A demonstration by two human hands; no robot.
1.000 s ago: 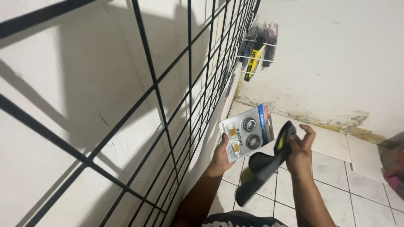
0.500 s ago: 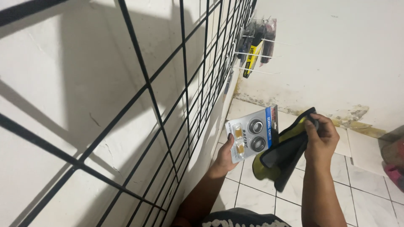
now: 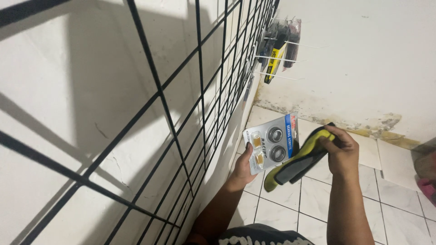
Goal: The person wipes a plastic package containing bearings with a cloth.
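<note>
Fingers (image 3: 249,159) of the left hand (image 3: 245,167) are wrapped round the edge of a blister card (image 3: 271,144) with two round bearings, now raised nearer the black wire grid (image 3: 200,113). A yellow-and-black padded piece (image 3: 297,159), perhaps an insole, is pinched in the right hand (image 3: 341,152) and has been swung up beside the card. More packets (image 3: 279,43) are hung on pegs farther along, above the tiled floor (image 3: 313,199).
</note>
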